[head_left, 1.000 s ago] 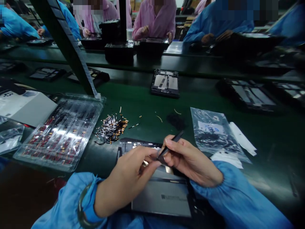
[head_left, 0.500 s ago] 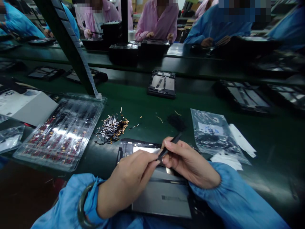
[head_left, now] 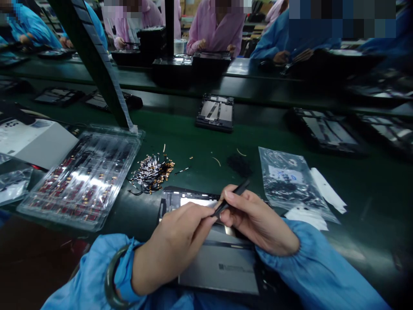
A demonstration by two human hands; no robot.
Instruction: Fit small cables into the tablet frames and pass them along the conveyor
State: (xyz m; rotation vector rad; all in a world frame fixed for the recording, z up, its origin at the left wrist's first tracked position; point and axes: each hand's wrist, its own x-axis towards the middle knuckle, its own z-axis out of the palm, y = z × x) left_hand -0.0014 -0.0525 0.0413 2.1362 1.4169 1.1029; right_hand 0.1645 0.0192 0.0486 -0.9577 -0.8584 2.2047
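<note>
My right hand (head_left: 258, 221) is closed around black tweezers (head_left: 238, 191), which slant down to the left. Thumb and fingertips of my left hand (head_left: 176, 241) are pinched together at the lower end of the tweezers. Whatever lies between those fingertips is too small or hidden to make out. Both hands are over an opened tablet-like device (head_left: 167, 197), whose flat grey battery (head_left: 222, 273) faces up. Its middle is partly covered by my hands. Beyond the left hand lies a pile of small black cables with gold-coloured ends (head_left: 151, 173).
To the left are clear plastic trays of small red parts (head_left: 80, 181) and a white box (head_left: 38, 140). A plastic bag (head_left: 287, 178) with white strips lies at right, near a heap of tiny black pieces (head_left: 238, 164). Opened devices (head_left: 215, 113) line the far side; co-workers sit beyond.
The opened devices on the far strip have shifted slightly left. My hands and the tweezers have barely moved; the tweezers' upper end is a little farther right.
</note>
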